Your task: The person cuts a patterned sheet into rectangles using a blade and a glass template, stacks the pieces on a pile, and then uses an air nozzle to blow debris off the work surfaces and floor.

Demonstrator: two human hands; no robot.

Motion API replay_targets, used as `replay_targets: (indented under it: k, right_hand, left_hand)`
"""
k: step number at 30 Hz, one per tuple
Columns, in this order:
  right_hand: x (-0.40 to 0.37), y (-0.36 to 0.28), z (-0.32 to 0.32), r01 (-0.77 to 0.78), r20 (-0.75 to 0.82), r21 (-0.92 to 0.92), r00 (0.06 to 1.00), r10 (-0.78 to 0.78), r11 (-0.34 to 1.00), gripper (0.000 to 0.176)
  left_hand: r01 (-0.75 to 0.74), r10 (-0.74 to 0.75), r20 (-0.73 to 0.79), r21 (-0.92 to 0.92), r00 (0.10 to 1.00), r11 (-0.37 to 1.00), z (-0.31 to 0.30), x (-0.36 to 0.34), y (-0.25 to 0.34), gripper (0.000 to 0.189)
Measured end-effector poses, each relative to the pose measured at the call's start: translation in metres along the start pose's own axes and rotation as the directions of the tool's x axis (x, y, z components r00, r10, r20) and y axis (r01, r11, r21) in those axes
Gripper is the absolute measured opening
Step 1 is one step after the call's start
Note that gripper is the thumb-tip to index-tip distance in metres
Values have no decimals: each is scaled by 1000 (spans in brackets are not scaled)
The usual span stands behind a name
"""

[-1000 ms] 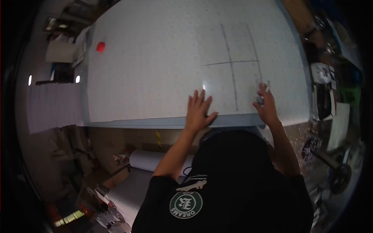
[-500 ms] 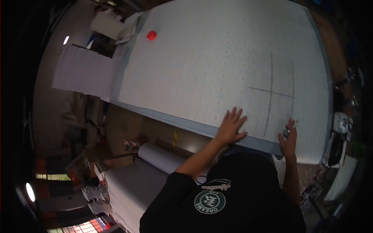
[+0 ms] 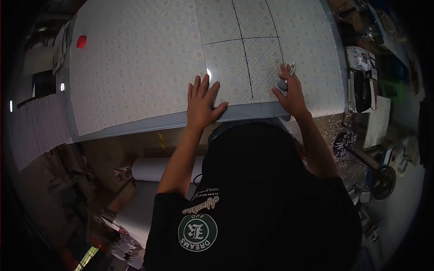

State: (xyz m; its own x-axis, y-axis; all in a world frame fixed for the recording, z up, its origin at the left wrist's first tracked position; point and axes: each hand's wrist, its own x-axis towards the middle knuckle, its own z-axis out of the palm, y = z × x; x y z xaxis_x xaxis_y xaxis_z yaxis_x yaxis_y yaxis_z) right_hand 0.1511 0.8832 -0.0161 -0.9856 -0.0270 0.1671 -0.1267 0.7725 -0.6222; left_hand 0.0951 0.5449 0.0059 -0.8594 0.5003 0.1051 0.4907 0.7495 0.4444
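My left hand (image 3: 203, 103) lies flat with its fingers spread at the near edge of a pale, diamond-patterned fabric (image 3: 135, 77). Its fingertips rest by the left edge of a clear sheet (image 3: 226, 67) marked with crossing black lines. At the sheet's lower right, my right hand (image 3: 293, 95) is closed around a small tool (image 3: 293, 67). A silver end shows above the fingers, and a rounded grey part (image 3: 282, 85) sits between thumb and fingers; the kind of tool is not clear.
A red round object (image 3: 81, 41) lies on the fabric at far left. The blue-grey table edge (image 3: 149, 128) runs before me. Below it is a fabric roll (image 3: 149, 169). Stacked cloth (image 3: 40, 122) hangs at left; a fan (image 3: 383, 182) and scattered scraps are at right.
My view has turned and shifted, so the table, fabric and both hands appear farther left and higher. Both hands keep nearly the same pose and place on the fabric.
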Motion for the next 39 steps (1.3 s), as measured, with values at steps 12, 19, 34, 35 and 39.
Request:
replay_targets:
  k: [12,19,34,35,39]
  right_hand:
    - [1,-6,-4,-59,33,21,998,58,998,72]
    - [2,-9,-5,-54,19,48,998,53,997,75]
    - [1,-7,-4,-38,16,46,999,37,998,78]
    - [1,-6,-4,-27,12,35,1000,27,999,79]
    - [1,-7,-4,-25,0,43,1000,25,999,79]
  left_hand:
    - [-5,5,-15,18,1000,1000,5,-2,-3,67]
    - [-3,3,-10,25,1000,1000,5,-1,-4,68]
    - [4,-4,6,23,1000,1000,0,-1,0,67]
    - [5,-5,8,17,1000,1000,0,0,1,67]
    - [8,-8,8,12,1000,1000,1,0,0,68]
